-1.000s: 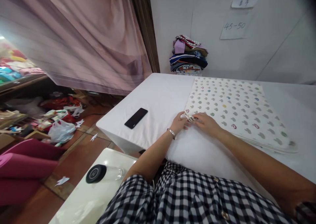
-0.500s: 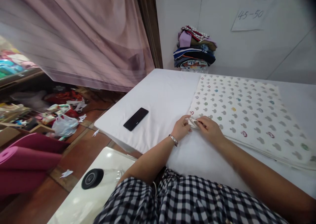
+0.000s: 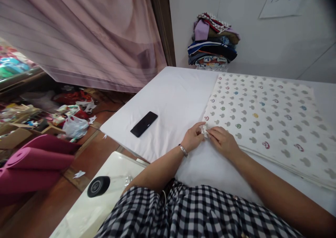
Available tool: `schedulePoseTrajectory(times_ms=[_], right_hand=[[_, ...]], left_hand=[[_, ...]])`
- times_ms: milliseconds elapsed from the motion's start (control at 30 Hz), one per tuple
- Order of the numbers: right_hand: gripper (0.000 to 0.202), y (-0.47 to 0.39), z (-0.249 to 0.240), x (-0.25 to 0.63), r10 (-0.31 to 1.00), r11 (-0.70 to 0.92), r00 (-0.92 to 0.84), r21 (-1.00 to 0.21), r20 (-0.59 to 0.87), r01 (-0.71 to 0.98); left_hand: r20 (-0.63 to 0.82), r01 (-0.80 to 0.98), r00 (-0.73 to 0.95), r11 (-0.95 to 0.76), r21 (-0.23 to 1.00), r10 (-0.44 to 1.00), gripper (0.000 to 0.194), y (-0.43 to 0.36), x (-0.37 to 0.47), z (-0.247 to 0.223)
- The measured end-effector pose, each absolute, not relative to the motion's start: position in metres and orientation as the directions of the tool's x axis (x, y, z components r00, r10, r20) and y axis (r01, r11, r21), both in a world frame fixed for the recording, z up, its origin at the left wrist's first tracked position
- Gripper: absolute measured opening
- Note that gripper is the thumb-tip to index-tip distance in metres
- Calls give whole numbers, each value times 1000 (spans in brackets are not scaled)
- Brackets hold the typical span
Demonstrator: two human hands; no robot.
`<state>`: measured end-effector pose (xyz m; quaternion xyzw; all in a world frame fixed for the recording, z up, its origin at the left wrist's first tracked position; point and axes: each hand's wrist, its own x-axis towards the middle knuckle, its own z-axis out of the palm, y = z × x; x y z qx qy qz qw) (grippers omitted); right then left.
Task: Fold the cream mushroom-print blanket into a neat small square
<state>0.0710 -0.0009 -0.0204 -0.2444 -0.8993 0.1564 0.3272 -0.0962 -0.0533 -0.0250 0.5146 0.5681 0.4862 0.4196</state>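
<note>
A white cloth printed with grey and coloured mushrooms (image 3: 252,126) lies folded in flat layers on the white-covered table (image 3: 178,94). At its near left corner, my left hand (image 3: 194,137) is closed on the fabric, fingers pinched. Close beside it my right hand (image 3: 222,140) pinches the same corner from the other side. The bit of cloth between my fingertips is bunched and slightly raised, and partly hidden by the fingers. A silver bracelet (image 3: 183,149) circles my left wrist.
A black phone (image 3: 144,124) lies on the table to the left. Behind the table rises a stack of folded clothes (image 3: 214,43). At lower left are a white surface with a round black lid (image 3: 98,186) and pink rolled mats (image 3: 39,157). A pink curtain (image 3: 105,38) hangs at left.
The view has shifted slightly. Both hands stay at the cloth corner, and the right fingers have straightened and moved a little; less bunched fabric shows between the hands.
</note>
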Motion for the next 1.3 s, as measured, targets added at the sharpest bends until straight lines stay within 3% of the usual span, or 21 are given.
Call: schedulePoseTrajectory(times_ms=[133, 300, 433, 533, 733, 933, 1133, 1300], right_hand=[[24, 1, -21, 70, 589, 798, -611, -500, 528, 337], [28, -2, -21, 68, 529, 846, -677, -374, 511, 379], [29, -3, -20, 66, 494, 869, -718, -305, 491, 389], [29, -3, -18, 65, 476, 879, -740, -284, 475, 383], [26, -5, -21, 64, 470, 882, -752, -233, 462, 409], [30, -3, -25, 104, 493, 869, -787, -164, 370, 467], [30, -5, -26, 233, 601, 792, -708, -154, 371, 591], [28, -19, -22, 314, 675, 711, -609, -148, 417, 687]], left_hand=[[25, 203, -115, -1, 979, 993, 61, -54, -97, -26], [6, 246, -119, 24, 969, 993, 63, -55, -99, -24], [-115, 119, -82, 124, 985, 990, 65, -56, -101, -16], [-175, 41, -76, 179, 983, 982, 57, -55, -100, -12], [-176, 107, -179, 198, 974, 968, 40, -48, -98, -15], [-183, 218, -240, 237, 947, 953, 47, -44, -101, -15], [-123, 343, -255, 208, 916, 959, 48, -45, -104, -12], [-30, 699, -238, 193, 688, 971, 47, -48, -102, -2]])
